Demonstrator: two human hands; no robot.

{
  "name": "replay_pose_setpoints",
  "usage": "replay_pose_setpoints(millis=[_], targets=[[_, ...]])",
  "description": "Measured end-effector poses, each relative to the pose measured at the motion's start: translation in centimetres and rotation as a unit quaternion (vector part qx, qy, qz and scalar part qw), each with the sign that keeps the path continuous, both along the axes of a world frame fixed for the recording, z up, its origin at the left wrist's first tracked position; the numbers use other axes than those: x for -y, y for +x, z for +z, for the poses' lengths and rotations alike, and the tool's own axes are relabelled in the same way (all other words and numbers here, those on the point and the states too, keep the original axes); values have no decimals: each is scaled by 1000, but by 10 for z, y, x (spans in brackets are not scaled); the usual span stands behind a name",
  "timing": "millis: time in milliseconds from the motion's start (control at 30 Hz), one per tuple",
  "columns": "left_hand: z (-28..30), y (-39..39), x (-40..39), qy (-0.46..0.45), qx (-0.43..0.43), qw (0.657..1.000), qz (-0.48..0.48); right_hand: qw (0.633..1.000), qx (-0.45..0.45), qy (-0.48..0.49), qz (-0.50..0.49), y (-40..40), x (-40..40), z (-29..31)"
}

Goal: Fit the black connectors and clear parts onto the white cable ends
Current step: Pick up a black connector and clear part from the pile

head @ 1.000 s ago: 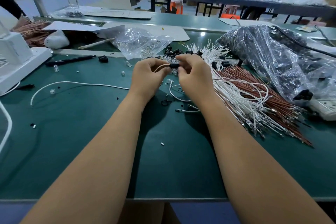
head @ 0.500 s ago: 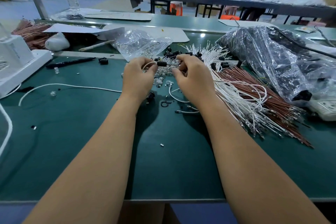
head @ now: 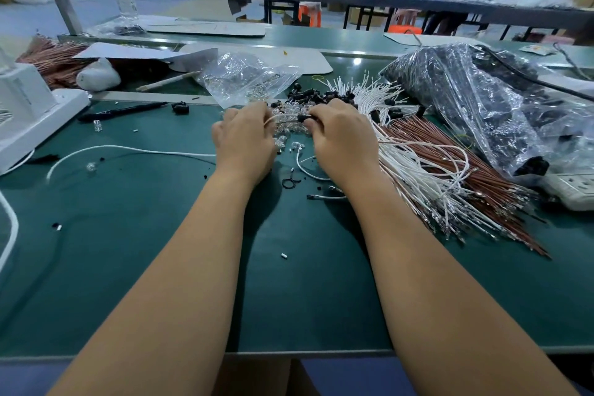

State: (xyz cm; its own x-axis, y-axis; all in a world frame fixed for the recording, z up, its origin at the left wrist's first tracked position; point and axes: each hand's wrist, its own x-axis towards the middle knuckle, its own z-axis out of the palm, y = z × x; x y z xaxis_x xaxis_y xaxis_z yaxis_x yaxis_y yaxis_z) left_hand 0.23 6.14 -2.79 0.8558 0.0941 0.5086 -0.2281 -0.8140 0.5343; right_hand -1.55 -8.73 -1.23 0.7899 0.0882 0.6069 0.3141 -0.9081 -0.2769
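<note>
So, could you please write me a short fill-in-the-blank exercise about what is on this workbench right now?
1. The right hand pinches a small ____ connector on a white cable.
2. The table mat is ____ in colour.
3. Beside the white cables on the right lies a bundle of ____ wires.
4. The pen lies to the ____ of the left hand.

Missing words: black; green; brown; left

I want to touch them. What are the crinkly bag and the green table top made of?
The bag looks like thin clear plastic: it is see-through, wrinkled and glinting. The table looks covered by a matte green mat, maybe rubber or vinyl: smooth, with only soft shine. I can't tell for sure.
</note>
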Motion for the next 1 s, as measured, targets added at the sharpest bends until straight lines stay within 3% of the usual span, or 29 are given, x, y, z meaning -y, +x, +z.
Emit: replay_pose_setpoints(millis=[100, 200, 433, 567, 700, 767, 900, 1000], targets=[[-1, 3, -13, -33, -23, 994, 103, 996, -8, 83, -28, 3, 9, 2], [-1, 2, -15, 16, -30, 990, 137, 995, -17, 90, -25, 4, 10, 1], [4, -7, 7, 70, 137, 985, -78, 997, -23, 55, 43, 1, -2, -1], [4, -5, 4, 48, 118, 992, -21, 1000, 1, 17, 19, 0, 0, -2], [1, -4, -1, 67, 36, 996, 47, 998, -13, 57, 2, 3, 5, -3], [1, -5, -1, 64, 29, 997, 29, 997, -30, 64, 18, 4, 4, -3], [3, -7, 9, 51, 105, 989, -88, 994, -27, 82, 69, 4, -3, -5], [4, -7, 9, -19, 93, 988, -120, 988, -29, 129, 78, 4, -3, -6]])
